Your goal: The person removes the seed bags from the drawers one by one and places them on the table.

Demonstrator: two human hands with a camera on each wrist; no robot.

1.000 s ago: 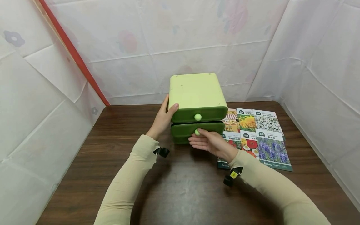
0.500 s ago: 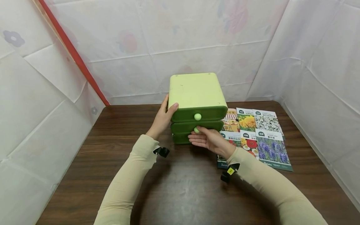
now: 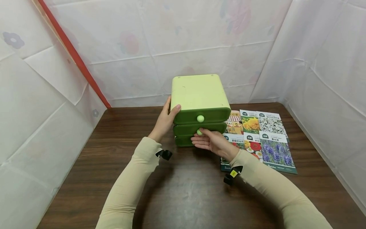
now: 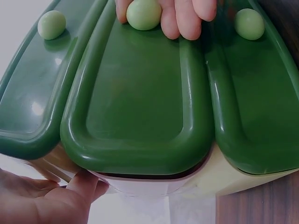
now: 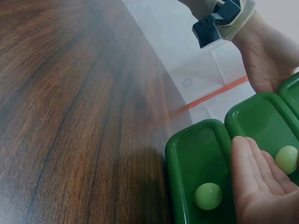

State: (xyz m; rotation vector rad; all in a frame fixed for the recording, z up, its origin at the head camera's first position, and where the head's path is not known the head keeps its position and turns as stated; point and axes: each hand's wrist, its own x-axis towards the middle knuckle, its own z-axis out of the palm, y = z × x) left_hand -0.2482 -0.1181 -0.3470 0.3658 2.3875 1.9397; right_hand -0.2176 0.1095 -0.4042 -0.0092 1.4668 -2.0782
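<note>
A light-green cabinet [image 3: 198,90] with three dark-green drawers and round pale knobs stands on the table. My right hand [image 3: 213,141] pinches the knob [image 3: 199,132] of the middle drawer [image 3: 186,129], thumb above it, other fingers stretched out below. In the left wrist view a thin dark gap runs behind the edge of the middle drawer [image 4: 135,107]. My left hand [image 3: 165,122] rests against the cabinet's left side, its thumb at the top front corner and its fingers lying back along the wall. The bottom drawer [image 5: 198,158] shows below, its knob mostly hidden in the head view.
Several flower seed packets [image 3: 275,151] lie in two rows on the brown wooden table [image 3: 183,194], right of the cabinet. White plastic sheeting [image 3: 183,41] encloses the back and sides, with a red strip [image 3: 74,52] at the left.
The middle drawer has slid back toward the cabinet, and the gap above it has narrowed. My right hand has moved slightly away from me with the knob. The left hand stays where it was.
</note>
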